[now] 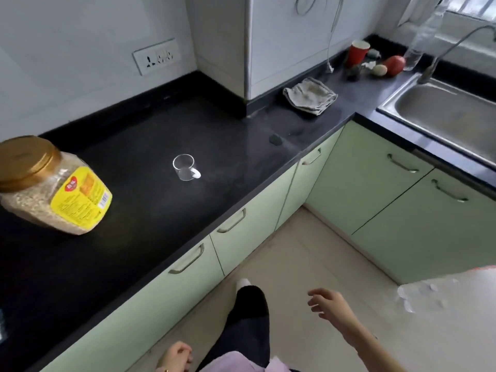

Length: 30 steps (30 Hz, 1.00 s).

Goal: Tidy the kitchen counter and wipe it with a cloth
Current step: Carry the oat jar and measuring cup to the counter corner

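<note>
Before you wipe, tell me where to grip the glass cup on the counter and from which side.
Pinch the small handle of the glass cup: it juts out to the right, toward the counter's front edge. The cup stands upright and alone on the black counter, so the open right hand can likely come straight in from the front-right.
</note>
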### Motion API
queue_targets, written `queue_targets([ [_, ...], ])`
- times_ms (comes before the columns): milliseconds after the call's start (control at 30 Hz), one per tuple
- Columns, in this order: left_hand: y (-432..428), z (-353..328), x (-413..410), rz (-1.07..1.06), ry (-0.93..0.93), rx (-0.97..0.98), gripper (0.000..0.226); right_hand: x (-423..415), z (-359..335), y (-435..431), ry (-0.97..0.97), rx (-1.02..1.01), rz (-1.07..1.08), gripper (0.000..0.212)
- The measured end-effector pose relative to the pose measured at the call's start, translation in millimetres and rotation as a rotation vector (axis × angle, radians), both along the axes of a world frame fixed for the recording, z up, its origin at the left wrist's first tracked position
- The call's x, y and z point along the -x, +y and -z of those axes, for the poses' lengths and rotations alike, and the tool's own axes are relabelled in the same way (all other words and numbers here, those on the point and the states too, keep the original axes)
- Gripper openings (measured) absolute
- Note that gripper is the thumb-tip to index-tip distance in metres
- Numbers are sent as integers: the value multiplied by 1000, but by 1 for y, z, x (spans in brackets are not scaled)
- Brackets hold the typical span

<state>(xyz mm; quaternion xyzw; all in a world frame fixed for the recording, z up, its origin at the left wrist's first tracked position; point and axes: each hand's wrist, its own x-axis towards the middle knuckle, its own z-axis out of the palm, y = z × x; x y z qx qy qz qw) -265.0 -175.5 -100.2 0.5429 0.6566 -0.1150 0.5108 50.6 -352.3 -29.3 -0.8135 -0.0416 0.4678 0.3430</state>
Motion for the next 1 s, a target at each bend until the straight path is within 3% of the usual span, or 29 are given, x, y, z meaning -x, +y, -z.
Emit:
queue_targets([
  [233, 84, -105, -119, 232, -286, -122, 18, -58, -52, 128, -179, -179, -269, 28],
  [333, 119, -154, -150, 161, -489, -293, 20, -72, -85, 195, -265, -334, -394, 33],
  [433, 152, -176, -164, 22, -531, -525, 20, -78, -106, 254, -299, -442, -499, 33],
  [533, 179, -168, -163, -8, -383, -798, 18, -81, -115, 304, -316, -461, -605, 30],
  [667, 193, -135, -150, 91, 11, -973, 33, -78, -104, 352, -298, -430, -727, 18],
  [767, 190, -113, -142, 193, 243, -959, 43, -70, -92, 374, -259, -379, -813, 16],
  [1000, 177, -102, -150, 203, 406, -901, 42, -60, -75, 397, -153, -328, -929, 10],
])
